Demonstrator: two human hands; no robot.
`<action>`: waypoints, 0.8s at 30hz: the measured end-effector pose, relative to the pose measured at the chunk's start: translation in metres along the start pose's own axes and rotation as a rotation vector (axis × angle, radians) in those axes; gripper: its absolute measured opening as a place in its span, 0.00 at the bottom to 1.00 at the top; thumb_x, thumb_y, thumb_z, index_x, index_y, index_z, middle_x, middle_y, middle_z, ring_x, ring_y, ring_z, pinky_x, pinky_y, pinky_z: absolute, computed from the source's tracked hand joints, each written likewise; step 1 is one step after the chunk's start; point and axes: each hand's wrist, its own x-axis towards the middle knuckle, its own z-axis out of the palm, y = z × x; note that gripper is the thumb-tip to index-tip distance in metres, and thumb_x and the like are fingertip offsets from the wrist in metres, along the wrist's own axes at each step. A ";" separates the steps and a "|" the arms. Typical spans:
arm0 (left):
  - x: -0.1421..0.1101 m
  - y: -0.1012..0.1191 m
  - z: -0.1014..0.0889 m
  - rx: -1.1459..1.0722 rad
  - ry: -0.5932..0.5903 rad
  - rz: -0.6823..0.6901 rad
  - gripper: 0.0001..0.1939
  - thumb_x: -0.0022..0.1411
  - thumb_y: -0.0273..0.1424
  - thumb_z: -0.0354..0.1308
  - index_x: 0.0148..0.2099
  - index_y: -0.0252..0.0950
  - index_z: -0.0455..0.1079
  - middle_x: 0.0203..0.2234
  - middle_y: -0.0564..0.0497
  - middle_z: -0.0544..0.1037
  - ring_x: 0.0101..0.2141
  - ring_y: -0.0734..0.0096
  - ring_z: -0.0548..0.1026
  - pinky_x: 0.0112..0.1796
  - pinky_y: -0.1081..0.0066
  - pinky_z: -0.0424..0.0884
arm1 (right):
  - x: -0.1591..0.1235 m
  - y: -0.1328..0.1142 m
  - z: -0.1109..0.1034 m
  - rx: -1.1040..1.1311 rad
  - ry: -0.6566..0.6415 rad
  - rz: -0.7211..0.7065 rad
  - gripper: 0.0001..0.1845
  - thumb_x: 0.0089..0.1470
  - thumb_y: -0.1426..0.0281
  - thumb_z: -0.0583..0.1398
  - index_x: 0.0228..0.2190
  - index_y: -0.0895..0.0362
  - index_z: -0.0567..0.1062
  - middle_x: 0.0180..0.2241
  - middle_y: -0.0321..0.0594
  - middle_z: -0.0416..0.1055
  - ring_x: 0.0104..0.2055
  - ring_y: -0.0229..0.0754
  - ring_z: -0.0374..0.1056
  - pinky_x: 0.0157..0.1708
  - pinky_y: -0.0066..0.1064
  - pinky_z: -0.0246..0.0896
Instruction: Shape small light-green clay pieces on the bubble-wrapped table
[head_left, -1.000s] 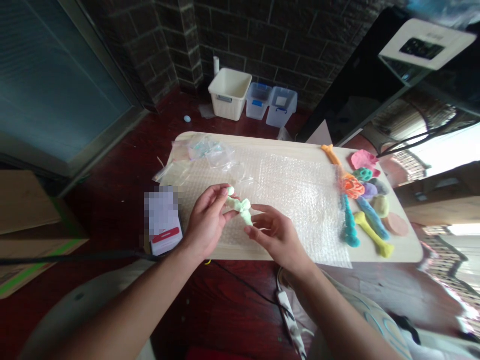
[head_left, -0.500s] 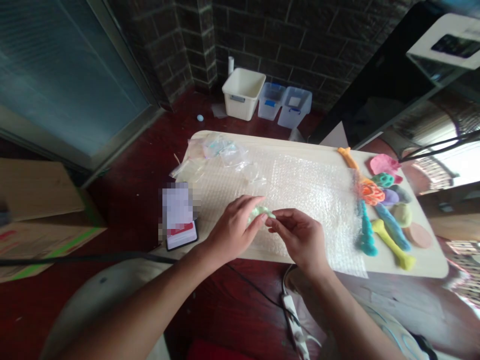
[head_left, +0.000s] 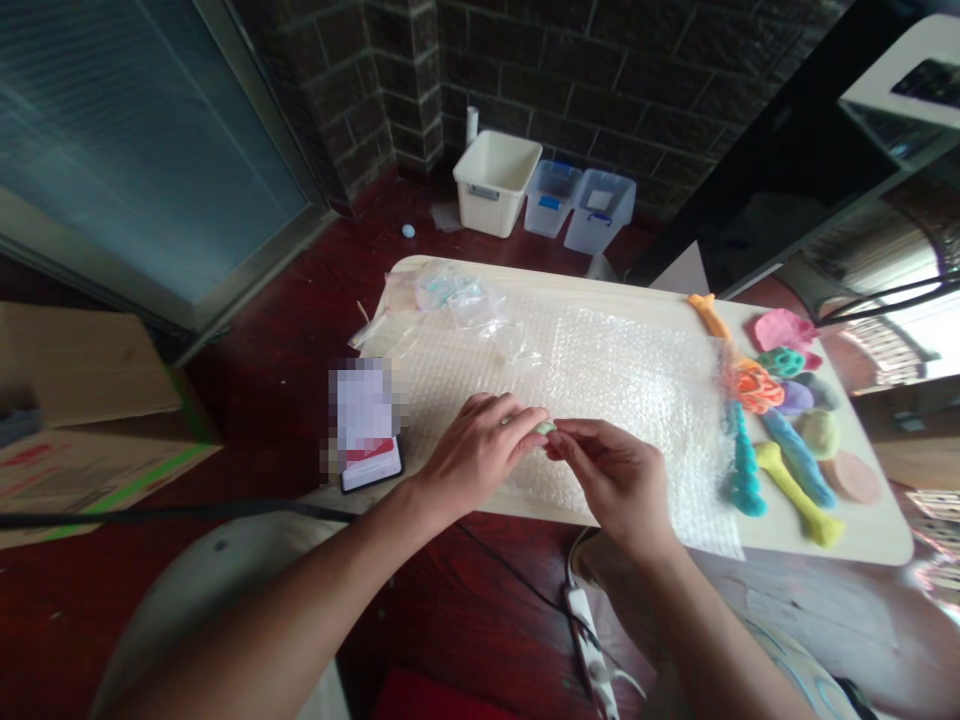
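Note:
A small piece of pale green modelling clay is held between my two hands above the table, mostly covered by fingers. My left hand curls over it, fingers and thumb closed around its left part. At its right end, my right hand pinches it between thumb and fingertips. Beneath both hands lies a sheet of bubble wrap. Coloured clay shapes rest to the right, among them a yellow bone-like piece, a blue roll, a teal twisted piece and an orange coiled piece.
Clear plastic bags lie at the table's far left, and a phone sits at its left edge. Behind the table, a white bin and two clear boxes stand on the floor. A power strip lies below.
My left fingers have closed further over the green clay, so less of it shows. Both hands have shifted slightly right, and the whole view has moved a little.

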 end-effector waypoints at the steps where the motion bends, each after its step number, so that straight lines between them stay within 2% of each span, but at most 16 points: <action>1: 0.000 0.000 0.000 0.005 0.002 -0.004 0.13 0.77 0.34 0.51 0.57 0.36 0.72 0.43 0.46 0.79 0.45 0.59 0.77 0.50 0.60 0.70 | 0.000 0.000 -0.001 -0.011 -0.011 -0.012 0.10 0.63 0.63 0.67 0.43 0.54 0.84 0.34 0.43 0.85 0.34 0.47 0.83 0.36 0.38 0.81; 6: -0.001 0.001 -0.001 0.040 -0.018 0.005 0.13 0.78 0.33 0.50 0.53 0.36 0.74 0.41 0.46 0.78 0.45 0.60 0.76 0.51 0.59 0.68 | 0.001 -0.005 -0.005 -0.284 -0.037 -0.223 0.06 0.63 0.69 0.65 0.41 0.53 0.83 0.38 0.42 0.85 0.35 0.45 0.82 0.37 0.36 0.79; 10: -0.001 0.002 0.000 0.039 -0.024 0.023 0.12 0.78 0.33 0.50 0.51 0.36 0.74 0.40 0.47 0.78 0.43 0.59 0.75 0.50 0.58 0.68 | 0.001 -0.008 -0.003 -0.375 -0.002 -0.328 0.05 0.61 0.73 0.64 0.38 0.54 0.81 0.34 0.40 0.83 0.32 0.43 0.80 0.35 0.34 0.77; 13: -0.001 0.002 0.001 0.009 -0.016 0.037 0.11 0.77 0.31 0.50 0.51 0.35 0.74 0.41 0.46 0.78 0.44 0.59 0.76 0.51 0.58 0.68 | 0.001 -0.006 0.001 -0.317 0.028 -0.270 0.04 0.58 0.74 0.65 0.35 0.55 0.80 0.31 0.38 0.82 0.30 0.41 0.79 0.33 0.32 0.76; 16: 0.000 0.003 0.001 -0.018 0.015 0.051 0.10 0.77 0.30 0.51 0.51 0.35 0.73 0.42 0.46 0.79 0.45 0.60 0.76 0.52 0.58 0.69 | 0.003 -0.002 0.004 -0.141 0.037 -0.125 0.01 0.57 0.72 0.66 0.34 0.55 0.80 0.29 0.38 0.81 0.28 0.41 0.78 0.31 0.31 0.74; 20: 0.001 0.003 -0.002 -0.052 0.067 0.060 0.09 0.77 0.29 0.53 0.53 0.36 0.73 0.42 0.47 0.80 0.44 0.61 0.77 0.49 0.59 0.70 | 0.007 0.000 0.005 0.183 -0.006 0.039 0.07 0.56 0.66 0.70 0.35 0.55 0.82 0.30 0.40 0.82 0.29 0.40 0.76 0.31 0.31 0.74; 24: 0.001 0.004 -0.004 -0.069 0.105 0.067 0.09 0.75 0.28 0.55 0.54 0.35 0.73 0.43 0.47 0.80 0.44 0.61 0.78 0.47 0.62 0.71 | 0.009 -0.002 0.003 0.318 -0.021 0.122 0.09 0.55 0.64 0.72 0.34 0.56 0.84 0.28 0.41 0.81 0.29 0.39 0.75 0.32 0.31 0.73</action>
